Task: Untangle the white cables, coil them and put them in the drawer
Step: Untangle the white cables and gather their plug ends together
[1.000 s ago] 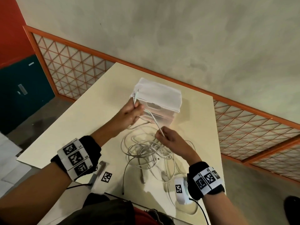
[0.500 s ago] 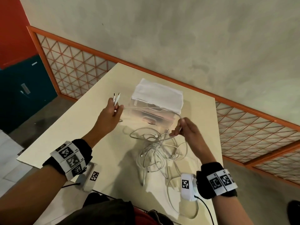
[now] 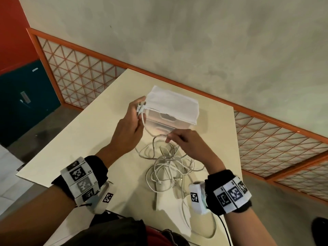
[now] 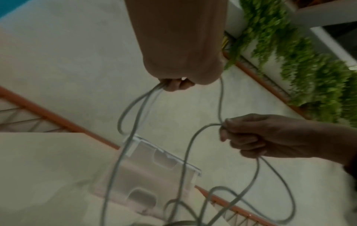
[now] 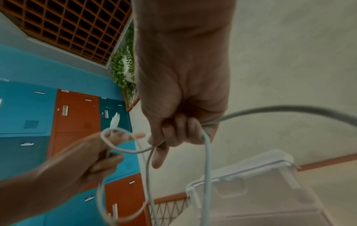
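Observation:
A tangle of white cables point(image 3: 170, 166) lies on the cream table point(image 3: 88, 139) in front of a clear plastic drawer unit point(image 3: 170, 112) with a white top. My left hand point(image 3: 131, 125) is raised beside the unit's left corner and grips the plug ends of a white cable point(image 3: 140, 110), with strands hanging from its fingers point(image 4: 173, 84). My right hand point(image 3: 182, 141) pinches a loop of the same cable point(image 5: 206, 137) just above the tangle. The drawers look closed.
An orange-framed lattice railing point(image 3: 79, 77) runs behind the table, below a grey wall. Teal and orange lockers point(image 5: 58, 122) stand at the left. One cable trails off the table's near edge point(image 3: 204, 228). Bare tabletop lies left of the tangle.
My left hand has moved right, from clear of the drawer unit to its left corner. My right hand has come left and down towards it, closing the stretched cable into a loop.

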